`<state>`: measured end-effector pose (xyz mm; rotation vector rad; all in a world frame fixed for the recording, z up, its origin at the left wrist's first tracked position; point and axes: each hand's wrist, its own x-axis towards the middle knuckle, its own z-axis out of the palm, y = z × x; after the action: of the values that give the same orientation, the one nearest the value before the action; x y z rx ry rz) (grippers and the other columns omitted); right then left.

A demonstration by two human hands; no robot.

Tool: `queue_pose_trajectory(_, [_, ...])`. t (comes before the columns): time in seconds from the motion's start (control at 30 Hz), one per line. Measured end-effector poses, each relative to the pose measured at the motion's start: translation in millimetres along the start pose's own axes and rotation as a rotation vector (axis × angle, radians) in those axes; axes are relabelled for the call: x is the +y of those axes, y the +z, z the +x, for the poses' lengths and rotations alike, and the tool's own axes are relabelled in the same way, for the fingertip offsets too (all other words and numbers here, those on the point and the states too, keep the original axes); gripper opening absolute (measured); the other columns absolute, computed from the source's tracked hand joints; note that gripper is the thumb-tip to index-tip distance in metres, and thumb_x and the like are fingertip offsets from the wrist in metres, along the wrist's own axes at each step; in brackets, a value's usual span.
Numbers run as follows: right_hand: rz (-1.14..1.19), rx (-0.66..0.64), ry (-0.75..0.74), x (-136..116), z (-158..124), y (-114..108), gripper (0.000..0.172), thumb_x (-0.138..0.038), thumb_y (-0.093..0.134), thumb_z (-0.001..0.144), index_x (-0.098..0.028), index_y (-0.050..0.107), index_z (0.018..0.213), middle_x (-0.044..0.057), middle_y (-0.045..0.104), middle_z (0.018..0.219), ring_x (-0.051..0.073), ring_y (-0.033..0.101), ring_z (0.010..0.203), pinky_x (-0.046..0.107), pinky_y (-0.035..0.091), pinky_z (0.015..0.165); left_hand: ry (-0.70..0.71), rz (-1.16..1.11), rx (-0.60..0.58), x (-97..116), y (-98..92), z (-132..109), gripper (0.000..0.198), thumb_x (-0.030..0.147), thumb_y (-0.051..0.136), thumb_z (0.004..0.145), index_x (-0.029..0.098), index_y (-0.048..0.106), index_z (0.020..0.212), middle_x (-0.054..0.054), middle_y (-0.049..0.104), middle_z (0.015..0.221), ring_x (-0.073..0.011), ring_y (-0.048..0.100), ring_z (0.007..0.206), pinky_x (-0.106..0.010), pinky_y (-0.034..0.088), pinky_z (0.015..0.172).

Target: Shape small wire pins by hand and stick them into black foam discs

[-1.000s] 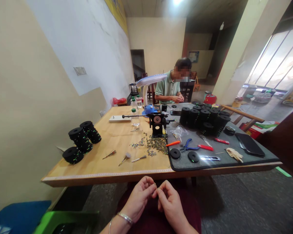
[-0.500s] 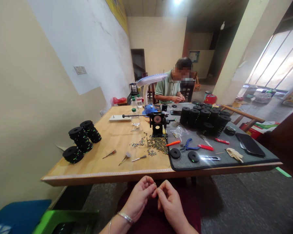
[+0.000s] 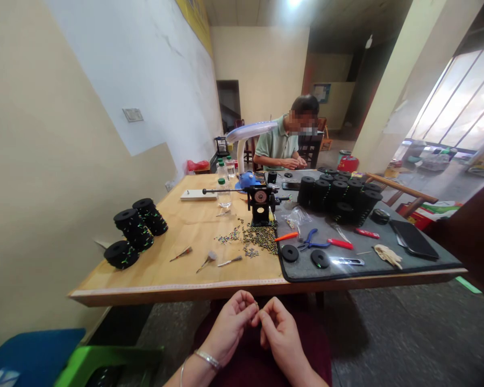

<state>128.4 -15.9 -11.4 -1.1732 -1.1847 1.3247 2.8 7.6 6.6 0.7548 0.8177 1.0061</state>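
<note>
My left hand (image 3: 234, 322) and my right hand (image 3: 280, 329) meet over my lap, just in front of the table's near edge. Both are closed in a pinch, fingertips almost touching. A tiny pale piece shows between the left thumb and finger, too small to name; whatever the right fingers hold is hidden. On the table beyond lie three small brush-like pieces (image 3: 208, 260), a heap of small bead-like parts (image 3: 261, 237) and a black hand-cranked machine with a dial (image 3: 260, 207).
Black spools (image 3: 133, 228) stand stacked at the left, more spools (image 3: 339, 193) at the back right. Blue pliers (image 3: 312, 240), a craft knife (image 3: 349, 261) and black discs (image 3: 319, 258) lie on the grey mat (image 3: 371, 252). A lamp (image 3: 250, 131) stands behind; a co-worker (image 3: 280, 142) sits opposite.
My hands stay in nearly the same place and pinch. The view has shifted very slightly; nothing on the table has visibly moved.
</note>
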Motion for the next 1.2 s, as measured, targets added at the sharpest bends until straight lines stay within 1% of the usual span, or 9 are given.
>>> queue_pose_trajectory(0.17, [-0.009,-0.003,0.01,0,0,0,0.038,-0.049,0.05,0.082,-0.013,0.048,0.073,-0.002,0.053,0.057,0.002,0.041,0.038,0.012,0.03,0.038,0.08,0.133,0.01,0,0.6,2,0.027,0.028,0.07,0.071,0.015,0.048,0.077,0.003,0.048,0.068,-0.007,0.045,0.057,-0.021,0.036,0.057])
queue_pose_trajectory(0.3, [0.024,-0.01,0.038,-1,0,0,0.039,-0.052,0.051,0.081,-0.014,0.045,0.074,0.0,0.058,0.065,0.001,0.042,0.038,0.012,0.03,0.037,0.223,0.356,0.055,2,0.2,-1,0.021,0.028,0.066,0.074,0.016,0.05,0.08,0.0,0.054,0.073,-0.0117,0.051,0.063,-0.024,0.041,0.062])
queue_pose_trajectory(0.43, [0.024,-0.036,0.08,-2,3,0,0.041,-0.055,0.051,0.08,-0.015,0.044,0.077,-0.003,0.054,0.056,0.001,0.038,0.035,0.011,0.025,0.035,0.367,0.636,0.085,8,-0.7,-9,0.011,0.024,0.059,0.079,0.018,0.053,0.086,-0.005,0.061,0.077,-0.0174,0.058,0.074,-0.026,0.043,0.07])
queue_pose_trajectory(0.6, [0.001,-0.074,0.072,-2,5,-3,0.039,-0.053,0.05,0.081,-0.015,0.044,0.085,-0.005,0.051,0.051,0.002,0.037,0.035,0.011,0.024,0.035,0.428,0.822,0.067,12,-2.6,-13,0.013,0.022,0.055,0.082,0.02,0.051,0.094,-0.004,0.063,0.076,-0.0172,0.06,0.072,-0.026,0.043,0.069])
queue_pose_trajectory(0.73, [-0.014,-0.097,0.059,-2,6,-5,0.037,-0.051,0.049,0.082,-0.015,0.043,0.081,-0.005,0.051,0.051,0.001,0.038,0.035,0.011,0.024,0.036,0.375,0.793,0.048,13,-3.1,-11,0.014,0.022,0.056,0.081,0.019,0.052,0.094,-0.005,0.064,0.079,-0.0178,0.061,0.075,-0.026,0.043,0.072])
queue_pose_trajectory(0.87, [0.003,-0.106,0.066,-3,6,-7,0.037,-0.051,0.049,0.082,-0.015,0.042,0.079,-0.005,0.051,0.051,0.001,0.037,0.035,0.011,0.024,0.036,0.216,0.646,-0.027,14,-4.9,-6,0.015,0.026,0.061,0.078,0.015,0.059,0.087,-0.008,0.064,0.084,-0.019,0.059,0.08,-0.027,0.043,0.074])
queue_pose_trajectory(1.03, [-0.06,-0.156,0.065,-4,4,-8,0.033,-0.046,0.05,0.083,-0.014,0.043,0.078,-0.004,0.053,0.052,0.001,0.038,0.036,0.011,0.025,0.037,0.211,0.627,0.004,15,-7.5,-3,0.023,0.034,0.063,0.077,0.013,0.06,0.069,-0.003,0.058,0.068,-0.014,0.05,0.068,-0.023,0.04,0.066])
queue_pose_trajectory(1.1, [-0.077,-0.155,0.056,-5,4,-8,0.032,-0.046,0.049,0.084,-0.014,0.044,0.078,-0.003,0.053,0.053,0.002,0.038,0.037,0.011,0.025,0.038,0.229,0.587,0.0,16,-6.7,-4,0.024,0.035,0.063,0.077,0.013,0.058,0.069,-0.002,0.055,0.067,-0.0126,0.048,0.066,-0.022,0.039,0.064])
queue_pose_trajectory(1.2, [-0.104,-0.151,0.04,-9,3,-8,0.032,-0.046,0.048,0.085,-0.014,0.045,0.078,-0.003,0.053,0.054,0.002,0.038,0.039,0.012,0.026,0.039,0.172,0.459,-0.031,18,-3.5,-6,0.028,0.04,0.06,0.079,0.013,0.055,0.074,0.0,0.054,0.062,-0.0082,0.043,0.053,-0.019,0.032,0.05])
